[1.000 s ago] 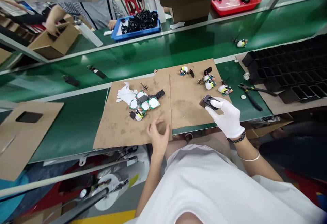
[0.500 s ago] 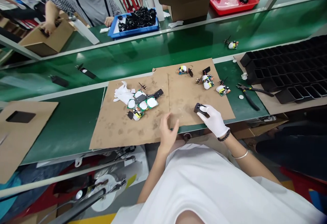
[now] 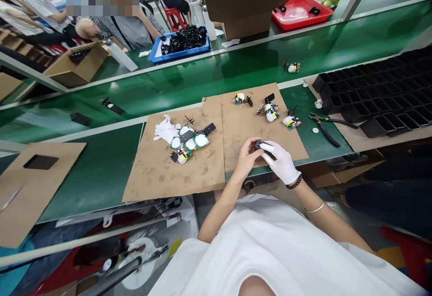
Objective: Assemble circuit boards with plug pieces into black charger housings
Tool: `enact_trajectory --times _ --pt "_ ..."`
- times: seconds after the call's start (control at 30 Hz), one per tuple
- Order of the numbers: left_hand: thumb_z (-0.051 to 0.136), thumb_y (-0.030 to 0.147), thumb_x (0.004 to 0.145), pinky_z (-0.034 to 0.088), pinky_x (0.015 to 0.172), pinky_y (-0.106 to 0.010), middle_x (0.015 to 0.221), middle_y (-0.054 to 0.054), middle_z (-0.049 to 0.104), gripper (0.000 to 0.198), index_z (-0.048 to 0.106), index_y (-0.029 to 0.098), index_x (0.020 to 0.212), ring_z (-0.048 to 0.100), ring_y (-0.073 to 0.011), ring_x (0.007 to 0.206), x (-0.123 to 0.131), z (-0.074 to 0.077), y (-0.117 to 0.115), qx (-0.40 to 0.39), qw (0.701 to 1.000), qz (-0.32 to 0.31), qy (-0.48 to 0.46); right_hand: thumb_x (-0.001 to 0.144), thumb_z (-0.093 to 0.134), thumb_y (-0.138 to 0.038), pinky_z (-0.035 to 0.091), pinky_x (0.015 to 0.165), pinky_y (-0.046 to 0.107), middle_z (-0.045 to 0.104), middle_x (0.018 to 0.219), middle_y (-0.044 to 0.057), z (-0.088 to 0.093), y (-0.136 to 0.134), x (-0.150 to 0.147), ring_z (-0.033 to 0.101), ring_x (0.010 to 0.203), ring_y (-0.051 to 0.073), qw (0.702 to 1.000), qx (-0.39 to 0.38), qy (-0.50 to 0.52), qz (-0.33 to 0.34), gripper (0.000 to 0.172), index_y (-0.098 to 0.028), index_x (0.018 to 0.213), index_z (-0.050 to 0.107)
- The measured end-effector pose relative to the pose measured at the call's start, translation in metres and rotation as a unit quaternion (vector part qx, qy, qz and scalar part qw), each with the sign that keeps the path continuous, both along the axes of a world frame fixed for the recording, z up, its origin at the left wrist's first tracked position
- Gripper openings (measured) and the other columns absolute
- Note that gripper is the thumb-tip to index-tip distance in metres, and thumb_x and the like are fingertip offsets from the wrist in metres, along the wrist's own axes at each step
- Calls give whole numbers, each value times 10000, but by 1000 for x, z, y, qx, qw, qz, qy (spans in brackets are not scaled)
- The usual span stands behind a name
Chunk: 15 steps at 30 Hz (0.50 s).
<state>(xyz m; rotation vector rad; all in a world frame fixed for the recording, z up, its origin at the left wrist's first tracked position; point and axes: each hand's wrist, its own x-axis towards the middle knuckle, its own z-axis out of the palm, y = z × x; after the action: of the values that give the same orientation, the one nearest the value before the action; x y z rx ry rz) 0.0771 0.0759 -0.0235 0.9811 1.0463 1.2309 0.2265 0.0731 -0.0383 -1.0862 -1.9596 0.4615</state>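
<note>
A small black plastic case [image 3: 259,144] is held between both hands above the near edge of the cardboard sheet [image 3: 209,174]. My bare left hand [image 3: 248,156] is closed on its left side. My right hand [image 3: 280,161], in a white glove, grips it from the right, fingers over the top. Beyond the hands lie small circuit boards [image 3: 271,112] with white and yellow parts. More boards with round white pads [image 3: 201,140] lie on the left of the cardboard, beside a white glove [image 3: 165,129].
Black-and-yellow pliers [image 3: 326,129] lie right of the cardboard, near rows of black cases [image 3: 384,127]. A green conveyor belt [image 3: 189,80] runs behind, carrying a circuit board [image 3: 292,67] and black pieces [image 3: 113,106]. Across it, a person sits by a blue tray [image 3: 182,55] of black parts.
My left hand has moved right from the cardboard and closed on the black case in my right hand. Across the belt, the person's hand has come out of the cardboard box.
</note>
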Motion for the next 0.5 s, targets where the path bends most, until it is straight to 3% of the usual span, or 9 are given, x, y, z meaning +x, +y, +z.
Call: enact_trajectory --times 0.17,0.27,0.33,0.4,0.5 --pt "730 228 734 429 1102 -404 1196 -93 680 376 619 182 1090 611 -233 1181 3 17 -14 -5 998 40 41 923 555 -243 600 915 387 721 1152 81 7 7 3 705 1049 237 999 -22 -44 -11 261 -248 1147 688" --pt "718 263 784 410 1130 -406 1237 -86 670 367 616 207 1132 596 -220 1223 -11 34 -33 31 988 93 116 905 602 -283 606 885 394 750 1060 80 25 12 6 723 985 248 999 -7 -36 -11 228 -232 1104 702" --pt "691 280 814 411 1128 -411 1204 -82 679 309 629 211 1109 602 -217 1207 -27 41 -46 52 973 142 173 904 618 -296 592 922 394 748 1084 83 35 13 6 716 1015 246 998 32 -7 -45 238 -228 1120 694" --pt "673 297 827 416 1121 -416 1171 -86 682 267 640 202 1075 607 -221 1188 -46 42 -57 60 953 195 226 912 609 -293 577 956 396 730 1150 88 35 13 5 704 1060 241 996 54 12 -73 245 -232 1137 683" --pt "654 319 837 423 1107 -419 1134 -91 681 246 639 190 1046 611 -225 1165 -70 32 -69 40 933 243 264 913 579 -289 595 916 416 732 1130 94 20 12 4 711 1036 252 998 14 5 -54 216 -232 1092 687"
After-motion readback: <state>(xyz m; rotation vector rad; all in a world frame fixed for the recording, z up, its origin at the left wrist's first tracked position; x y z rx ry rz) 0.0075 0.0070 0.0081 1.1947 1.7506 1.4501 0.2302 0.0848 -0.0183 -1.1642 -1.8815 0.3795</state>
